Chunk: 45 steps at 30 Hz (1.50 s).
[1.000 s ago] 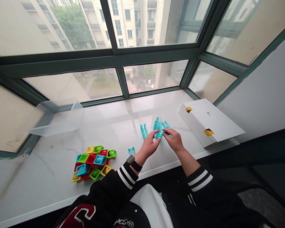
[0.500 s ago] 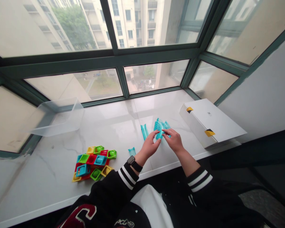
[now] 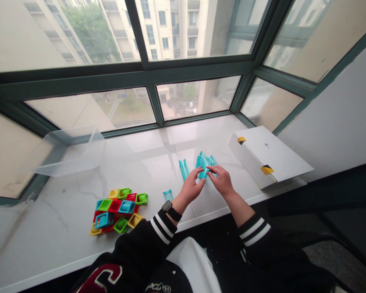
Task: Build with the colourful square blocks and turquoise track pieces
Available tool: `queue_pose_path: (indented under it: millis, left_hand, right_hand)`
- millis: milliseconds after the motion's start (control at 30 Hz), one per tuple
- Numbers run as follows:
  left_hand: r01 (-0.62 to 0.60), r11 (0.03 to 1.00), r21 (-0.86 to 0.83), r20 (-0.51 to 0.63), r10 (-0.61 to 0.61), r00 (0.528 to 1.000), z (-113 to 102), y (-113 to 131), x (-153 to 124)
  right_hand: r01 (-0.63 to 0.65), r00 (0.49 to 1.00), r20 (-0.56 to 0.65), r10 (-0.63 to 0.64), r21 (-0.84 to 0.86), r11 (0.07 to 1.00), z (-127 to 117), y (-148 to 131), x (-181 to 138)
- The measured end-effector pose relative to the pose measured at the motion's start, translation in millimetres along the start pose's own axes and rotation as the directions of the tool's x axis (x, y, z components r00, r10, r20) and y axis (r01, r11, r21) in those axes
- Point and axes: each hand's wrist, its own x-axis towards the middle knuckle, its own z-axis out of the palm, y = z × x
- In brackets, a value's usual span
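Note:
My left hand (image 3: pixel 192 187) and my right hand (image 3: pixel 221 179) come together over the translucent turquoise curved track pieces (image 3: pixel 201 159), which look nested or stacked. Fingertips of both hands pinch at their near end, and the exact grip is partly hidden by the fingers. Just beyond my right fingers lies another turquoise track piece (image 3: pixel 213 159), half covered. To the left of the curves is a straight turquoise track piece (image 3: pixel 183 167), its lower end hidden behind my left hand. A short turquoise track piece (image 3: pixel 167 195) rests beside my left wrist.
Red, green, blue and yellow plastic blocks (image 3: pixel 116 209) are massed at the left front of the white marble-patterned sill (image 3: pixel 149 162). A clear plastic bin (image 3: pixel 70 156) stands at the far left. On the right sits a white box (image 3: pixel 270 152) with yellow-black tabs. Windows border the back.
The whole view has shifted slightly, so things appear a little further left. Both hands keep the same pinching pose at the curved pieces.

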Motion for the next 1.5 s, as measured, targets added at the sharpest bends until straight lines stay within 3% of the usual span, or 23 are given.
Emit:
queue_pose_path:
  millis: [700, 900, 1033, 1133, 1333, 1500]
  left_hand:
    - [0.023, 1.0, -0.009, 0.014, -0.023, 1.0, -1, 1, -1]
    - [-0.058, 0.997, 0.043, -0.037, 0.06, 0.998, -20, 15, -12]
    - [-0.088, 0.987, 0.137, -0.109, 0.103, 0.989, -51, 21, -33]
    - [-0.025, 0.983, 0.183, -0.169, 0.056, 0.984, -81, 21, -57]
    - [0.163, 0.964, 0.209, -0.273, -0.103, 0.957, -127, 5, -123]
    - [0.324, 0.939, 0.117, -0.298, -0.278, 0.913, -129, -28, -169]
  right_hand:
    - [0.024, 0.999, 0.03, -0.024, 0.018, 1.0, -2, 3, 0]
    - [0.023, 0.999, 0.026, -0.023, -0.008, 1.0, -10, -1, -4]
    - [-0.004, 0.999, -0.049, 0.005, 0.009, 1.0, -22, -7, -19]
    - [-0.032, 0.998, -0.048, 0.035, 0.05, 0.998, -32, -14, -38]
    - [-0.04, 0.994, 0.107, 0.028, 0.114, 0.993, -34, -15, -73]
    - [-0.149, 0.951, 0.292, 0.103, 0.143, 0.978, -3, -13, -92]
